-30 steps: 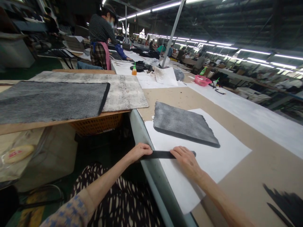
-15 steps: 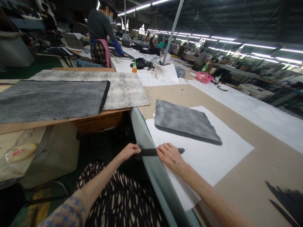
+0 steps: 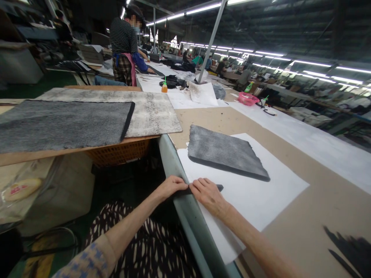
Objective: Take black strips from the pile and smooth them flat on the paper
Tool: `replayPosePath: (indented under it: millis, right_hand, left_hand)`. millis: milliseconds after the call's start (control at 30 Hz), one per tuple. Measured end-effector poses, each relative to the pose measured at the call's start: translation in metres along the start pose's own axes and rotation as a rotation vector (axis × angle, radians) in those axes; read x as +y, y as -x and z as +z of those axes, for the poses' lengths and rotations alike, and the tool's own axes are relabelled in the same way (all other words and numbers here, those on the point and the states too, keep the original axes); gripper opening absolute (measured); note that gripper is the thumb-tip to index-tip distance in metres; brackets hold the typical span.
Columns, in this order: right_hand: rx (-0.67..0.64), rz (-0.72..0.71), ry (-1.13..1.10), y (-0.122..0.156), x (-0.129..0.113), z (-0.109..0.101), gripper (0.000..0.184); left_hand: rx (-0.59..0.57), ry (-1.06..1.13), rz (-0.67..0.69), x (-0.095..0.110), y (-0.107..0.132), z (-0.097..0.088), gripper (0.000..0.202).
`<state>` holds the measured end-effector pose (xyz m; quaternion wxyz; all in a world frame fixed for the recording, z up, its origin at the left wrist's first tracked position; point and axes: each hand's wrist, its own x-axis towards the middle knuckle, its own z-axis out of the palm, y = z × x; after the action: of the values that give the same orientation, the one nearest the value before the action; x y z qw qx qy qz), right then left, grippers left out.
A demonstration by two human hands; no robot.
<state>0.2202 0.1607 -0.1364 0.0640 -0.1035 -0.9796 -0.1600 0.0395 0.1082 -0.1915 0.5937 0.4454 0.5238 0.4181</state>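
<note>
A narrow black strip (image 3: pixel 220 187) lies across the table's edge, mostly covered by my hands. My left hand (image 3: pixel 174 186) pinches it at the edge, its fingers closed. Close beside it, my right hand (image 3: pixel 207 192) has its fingers bent over the strip on the white sheet (image 3: pixel 278 193), and the strip's pointed end shows past that hand. A grey fuzzy piece of material (image 3: pixel 226 152) with a dark edge lies flat on the sheet, just beyond my hands.
At left, a larger grey piece (image 3: pixel 66 123) rests on a mottled board (image 3: pixel 156 112). More black strips (image 3: pixel 348 251) lie at the lower right. Further back are an orange bottle (image 3: pixel 164 87), a pink basket (image 3: pixel 248 99) and a person (image 3: pixel 124 50) bending over the table.
My left hand has moved right along the strip, closing the gap to my right hand. The right hand stays in nearly the same place.
</note>
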Motion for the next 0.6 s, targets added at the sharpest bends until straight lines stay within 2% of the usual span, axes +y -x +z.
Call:
replayPosePath:
  millis: [100,233,333,433,600]
  right_hand:
    - [-0.003,0.010,-0.043,0.015,0.010,0.001,0.015]
    - [0.029,0.114,-0.122,0.041,0.025,-0.003,0.019]
    - [0.054,0.153,-0.143,0.051,0.029,-0.005,0.020]
    - [0.028,0.135,-0.094,0.046,0.026,-0.004,0.020]
    - [-0.013,-0.003,0.015,0.019,0.012,0.001,0.016]
  left_hand:
    - [0.008,-0.029,0.000,-0.005,-0.004,0.000,0.033]
    - [-0.023,-0.048,-0.010,-0.005,-0.004,-0.003,0.031]
    - [-0.028,-0.034,0.017,-0.003,-0.005,-0.004,0.029]
    - [-0.032,-0.031,-0.001,-0.009,-0.007,-0.008,0.027]
    - [0.002,0.044,-0.069,-0.029,0.001,-0.025,0.027]
